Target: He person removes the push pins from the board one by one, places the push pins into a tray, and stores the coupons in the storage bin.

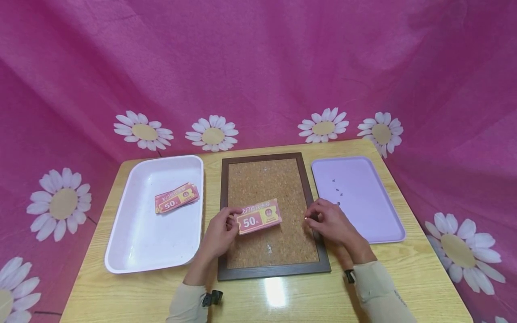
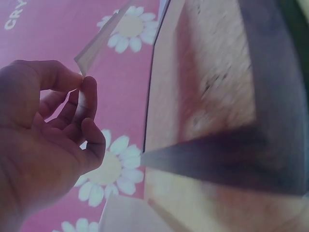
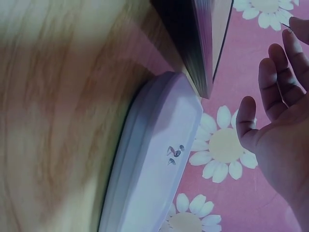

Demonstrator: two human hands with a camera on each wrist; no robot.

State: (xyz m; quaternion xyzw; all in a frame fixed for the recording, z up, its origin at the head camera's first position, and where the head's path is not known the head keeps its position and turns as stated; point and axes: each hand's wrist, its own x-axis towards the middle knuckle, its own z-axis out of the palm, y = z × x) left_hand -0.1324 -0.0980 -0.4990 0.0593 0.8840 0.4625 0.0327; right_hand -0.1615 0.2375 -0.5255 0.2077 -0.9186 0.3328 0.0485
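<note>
My left hand (image 1: 220, 233) pinches the left end of a red and yellow paper coupon (image 1: 258, 217) printed with a 50, over the cork board (image 1: 268, 179) in its dark brown frame. From the left wrist, the coupon (image 2: 99, 41) appears nearly edge-on between thumb and forefinger. My right hand (image 1: 333, 222) is over the frame's right side, thumb and forefinger together on a thumbtack (image 3: 287, 26), of which only a thin dark tip shows. Several more thumbtacks (image 3: 175, 152) lie on the lilac tray (image 1: 363, 197) beside that hand.
At the left stands a white plastic basin (image 1: 151, 244) with a small stack of similar coupons (image 1: 177, 198) inside. Basin, board and tray sit side by side on a wooden table (image 1: 258, 298). A pink curtain (image 1: 250, 67) with white daisies hangs behind the table.
</note>
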